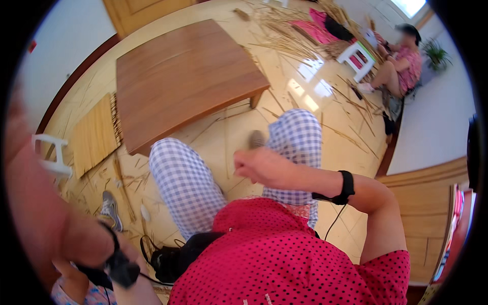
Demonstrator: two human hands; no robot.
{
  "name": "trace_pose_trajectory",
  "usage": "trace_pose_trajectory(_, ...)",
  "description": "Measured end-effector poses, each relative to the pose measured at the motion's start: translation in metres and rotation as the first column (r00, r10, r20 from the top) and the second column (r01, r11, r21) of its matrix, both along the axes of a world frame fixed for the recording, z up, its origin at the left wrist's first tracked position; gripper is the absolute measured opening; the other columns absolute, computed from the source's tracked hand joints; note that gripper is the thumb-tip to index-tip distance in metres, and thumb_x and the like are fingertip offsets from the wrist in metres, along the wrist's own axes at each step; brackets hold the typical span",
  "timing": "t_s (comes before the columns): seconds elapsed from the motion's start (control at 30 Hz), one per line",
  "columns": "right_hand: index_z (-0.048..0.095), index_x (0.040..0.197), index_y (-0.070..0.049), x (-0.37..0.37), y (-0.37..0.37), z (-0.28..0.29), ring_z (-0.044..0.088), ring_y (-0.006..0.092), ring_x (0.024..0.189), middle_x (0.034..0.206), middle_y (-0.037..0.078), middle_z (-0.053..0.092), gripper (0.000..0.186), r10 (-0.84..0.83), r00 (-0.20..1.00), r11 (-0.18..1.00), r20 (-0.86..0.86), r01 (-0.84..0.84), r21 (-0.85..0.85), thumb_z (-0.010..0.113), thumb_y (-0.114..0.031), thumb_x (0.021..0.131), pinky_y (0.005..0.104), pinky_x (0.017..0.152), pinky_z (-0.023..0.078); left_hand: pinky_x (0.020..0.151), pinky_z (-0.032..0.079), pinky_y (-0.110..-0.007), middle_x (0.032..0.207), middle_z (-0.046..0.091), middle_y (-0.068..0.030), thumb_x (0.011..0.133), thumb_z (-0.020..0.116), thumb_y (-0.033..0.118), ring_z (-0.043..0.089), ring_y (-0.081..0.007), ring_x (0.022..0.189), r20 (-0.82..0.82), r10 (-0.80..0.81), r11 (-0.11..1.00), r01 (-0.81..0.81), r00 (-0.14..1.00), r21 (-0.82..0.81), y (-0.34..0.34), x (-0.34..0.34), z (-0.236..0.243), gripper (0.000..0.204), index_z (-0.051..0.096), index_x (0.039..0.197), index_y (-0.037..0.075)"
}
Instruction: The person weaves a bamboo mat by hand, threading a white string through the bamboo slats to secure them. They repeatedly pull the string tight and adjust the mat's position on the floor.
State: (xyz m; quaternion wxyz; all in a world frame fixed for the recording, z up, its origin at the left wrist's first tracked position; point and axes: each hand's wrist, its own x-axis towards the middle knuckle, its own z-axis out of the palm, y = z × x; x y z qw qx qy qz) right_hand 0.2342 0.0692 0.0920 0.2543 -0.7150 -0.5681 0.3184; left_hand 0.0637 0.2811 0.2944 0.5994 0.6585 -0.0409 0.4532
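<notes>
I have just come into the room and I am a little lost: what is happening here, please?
A person in a red dotted shirt and checked trousers sits by a low wooden table. The right hand is raised over the knees, loosely closed, and I cannot tell if it holds anything. The left hand is out of sight. Straw lies scattered on the floor, and a woven mat lies beside the table. Another person sits far off.

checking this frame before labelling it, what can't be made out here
Head view only:
- Right hand: blurred, so whether its fingers hold anything is unclear.
- Left hand: out of sight; only the forearm shows at the left edge, blurred and very close.
- Far person: small near the rim, so their hands' work is unreadable.
- Wooden table: its legs are mostly hidden beneath the top.
</notes>
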Motion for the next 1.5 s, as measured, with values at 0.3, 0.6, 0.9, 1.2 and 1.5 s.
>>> trace_pose_trajectory(0.3, 0.059, 0.091, -0.005, 0.02, 0.042, -0.001, 0.056, 0.0077, 0.052, 0.074, 0.004, 0.063, 0.01, -0.2, 0.853, 0.978, -0.482, 0.205, -0.043, 0.062, -0.014, 0.095, 0.0206, 0.044, 0.043, 0.076, 0.055, -0.026, 0.11, 0.069, -0.0078, 0.098, 0.058, 0.013, 0.071, -0.0179, 0.091, -0.583, 0.44, 0.679, -0.678, 0.683, -0.282, 0.034, -0.163, -0.269, 0.03, 0.063, 0.123, -0.002)
trace_pose_trajectory(0.6, 0.055, 0.092, -0.005, 0.007, 0.061, -0.023, 0.054, 0.0073, 0.053, 0.076, 0.004, 0.061, 0.014, -0.075, 0.872, 0.997, -0.483, 0.065, -0.036, 0.059, -0.017, 0.099, 0.0202, 0.048, 0.044, 0.063, 0.052, -0.027, 0.082, 0.072, -0.0072, 0.089, 0.066, 0.012, 0.068, -0.0137, 0.071, -0.91, 0.407, 0.135, -0.981, -0.074, 0.14, -0.164, -0.44, -0.415, 0.022, 0.071, 0.106, -0.002)
trace_pose_trajectory(0.9, 0.05, 0.094, -0.002, -0.05, 0.072, 0.043, 0.055, 0.0112, 0.054, 0.078, 0.01, 0.062, 0.016, 0.066, 0.774, 0.998, -0.63, -0.041, 0.055, 0.06, -0.014, 0.098, 0.0216, 0.051, 0.045, 0.068, 0.056, -0.03, 0.082, 0.074, -0.0111, 0.084, 0.068, 0.016, 0.072, -0.0173, 0.071, -0.97, 0.204, 0.493, -0.87, 0.135, -0.018, -0.127, -0.335, -0.491, 0.021, 0.074, 0.098, 0.002)
trace_pose_trajectory(1.2, 0.051, 0.094, 0.001, -0.027, 0.082, 0.038, 0.061, 0.0142, 0.058, 0.077, 0.012, 0.065, 0.009, -0.115, 0.804, 0.993, -0.584, 0.1, -0.058, 0.06, 0.0, 0.094, 0.0245, 0.054, 0.05, 0.076, 0.055, -0.048, 0.108, 0.062, -0.0182, 0.081, 0.07, 0.017, 0.066, -0.0366, 0.093, -0.833, 0.456, 0.707, -0.441, -0.313, 0.553, 0.011, -0.195, -0.569, 0.022, 0.066, 0.099, 0.005)
trace_pose_trajectory(1.5, 0.052, 0.093, 0.001, -0.015, 0.086, 0.043, 0.063, 0.0133, 0.061, 0.079, 0.011, 0.065, 0.006, -0.17, 0.794, 0.985, -0.583, 0.149, -0.083, 0.057, 0.004, 0.093, 0.0243, 0.056, 0.051, 0.076, 0.054, -0.049, 0.1, 0.069, -0.0155, 0.088, 0.065, 0.024, 0.069, -0.0349, 0.092, -0.887, 0.236, 0.726, -0.535, -0.397, 0.433, 0.014, -0.192, -0.598, 0.025, 0.067, 0.106, 0.008)
